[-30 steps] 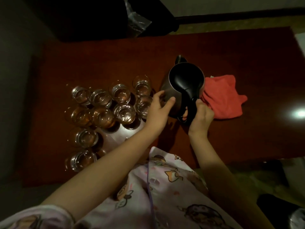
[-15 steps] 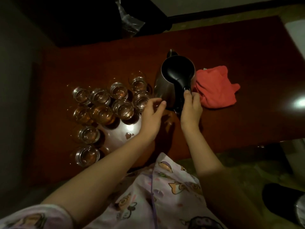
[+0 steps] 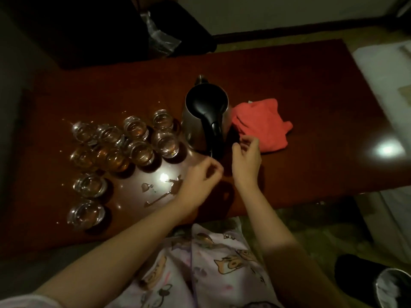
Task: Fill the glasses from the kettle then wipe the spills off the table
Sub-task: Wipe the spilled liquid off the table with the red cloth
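A steel kettle (image 3: pixel 205 112) with a black lid and handle stands upright on the dark red table (image 3: pixel 300 85). Several small glasses (image 3: pixel 138 141) holding liquid crowd the table to its left. A red cloth (image 3: pixel 262 123) lies bunched just right of the kettle. Small spills (image 3: pixel 162 190) glisten on the table in front of the glasses. My left hand (image 3: pixel 200 183) hovers near the spills, fingers loosely curled, holding nothing. My right hand (image 3: pixel 246 158) hangs between the kettle handle and the cloth, fingers relaxed, touching neither.
A dark chair or cabinet (image 3: pixel 111 30) with a clear plastic bag (image 3: pixel 160 38) stands behind the table. A white surface (image 3: pixel 387 70) lies at the far right. The table's near edge runs just above my lap.
Both hands have let go of the kettle and drawn back toward me. The kettle stays standing beside the cloth.
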A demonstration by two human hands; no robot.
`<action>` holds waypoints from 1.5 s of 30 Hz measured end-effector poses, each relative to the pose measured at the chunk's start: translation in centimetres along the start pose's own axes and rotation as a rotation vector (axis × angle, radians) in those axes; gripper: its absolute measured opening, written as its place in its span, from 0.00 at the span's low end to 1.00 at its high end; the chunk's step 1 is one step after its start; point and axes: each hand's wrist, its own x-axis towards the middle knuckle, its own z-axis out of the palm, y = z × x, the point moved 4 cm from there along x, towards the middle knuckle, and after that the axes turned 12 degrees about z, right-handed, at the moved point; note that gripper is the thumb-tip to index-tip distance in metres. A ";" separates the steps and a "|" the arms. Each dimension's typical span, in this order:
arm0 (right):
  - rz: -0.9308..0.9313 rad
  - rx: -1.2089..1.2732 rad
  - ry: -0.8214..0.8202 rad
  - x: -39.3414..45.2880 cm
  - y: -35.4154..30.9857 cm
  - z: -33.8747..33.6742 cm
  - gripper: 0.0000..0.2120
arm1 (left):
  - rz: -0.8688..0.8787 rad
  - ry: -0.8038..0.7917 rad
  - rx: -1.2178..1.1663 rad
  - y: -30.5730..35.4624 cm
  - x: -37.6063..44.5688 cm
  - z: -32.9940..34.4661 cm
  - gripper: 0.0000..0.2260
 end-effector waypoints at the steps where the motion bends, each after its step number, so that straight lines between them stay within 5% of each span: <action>1: -0.019 -0.099 0.007 0.9 0.3 -0.4 0.13 | -0.009 -0.065 0.027 -0.2 -0.1 1.5 0.03; 10: -0.390 -0.868 -0.156 9.2 2.4 -3.2 0.38 | -0.123 -0.043 0.295 -2.8 3.1 7.2 0.03; 17: -0.434 -1.231 -0.287 14.2 3.6 -2.6 0.50 | -0.232 0.009 0.374 -4.8 1.3 7.5 0.07; 31: -0.567 -1.081 -0.154 6.6 7.9 -4.7 0.31 | -0.285 0.239 0.219 -6.5 -4.8 3.8 0.05; 40: -0.608 -1.068 -0.318 -5.2 10.2 -3.0 0.34 | -0.285 0.391 0.240 -7.0 -9.4 0.4 0.04; 45: -0.633 -1.120 -0.401 -3.0 10.2 -1.7 0.53 | -0.340 0.548 0.353 -7.6 -12.3 -3.8 0.03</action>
